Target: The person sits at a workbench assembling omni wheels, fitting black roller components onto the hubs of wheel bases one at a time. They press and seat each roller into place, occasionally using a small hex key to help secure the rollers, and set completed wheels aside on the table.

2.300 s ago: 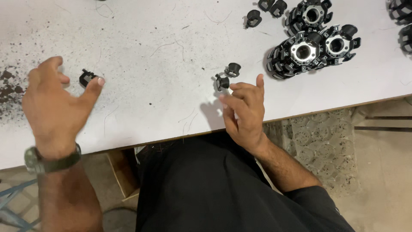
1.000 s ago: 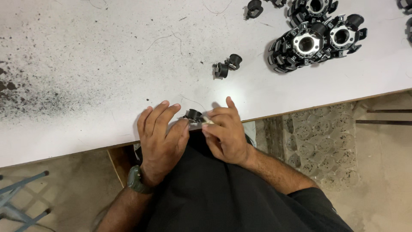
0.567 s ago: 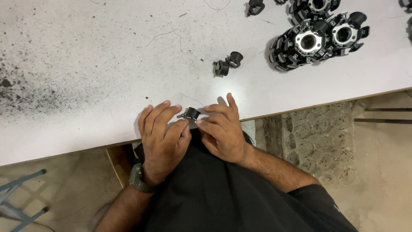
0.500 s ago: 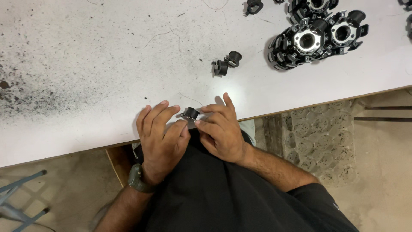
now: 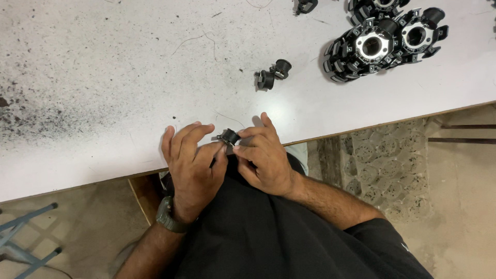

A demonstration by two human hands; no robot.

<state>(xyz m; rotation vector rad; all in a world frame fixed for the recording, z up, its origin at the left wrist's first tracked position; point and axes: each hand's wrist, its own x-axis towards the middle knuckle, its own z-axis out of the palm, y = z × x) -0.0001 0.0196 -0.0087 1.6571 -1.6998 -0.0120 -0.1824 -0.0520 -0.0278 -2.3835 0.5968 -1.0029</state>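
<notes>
I have both hands together at the near edge of the white desk (image 5: 103, 77). My left hand (image 5: 192, 170) and my right hand (image 5: 264, 160) meet on a small black plastic part (image 5: 229, 137), which sits just above the desk edge between them. The fingers (image 5: 247, 150) of my right hand are pinched on the part's right side, and my left thumb and forefinger close on it from the left, so both hands are clamped on it. My other left fingers lie spread on the desk top. A dark green wristwatch (image 5: 166, 216) is on my left wrist.

Farther out on the desk, a little right of my hands, lie two small black parts (image 5: 273, 74), touching each other. At the far right stands a cluster of black ring-shaped assemblies (image 5: 385, 39) with pale centres. Another small black piece (image 5: 306, 5) lies at the far edge. The desk's left side is peppered with dark specks (image 5: 36, 116).
</notes>
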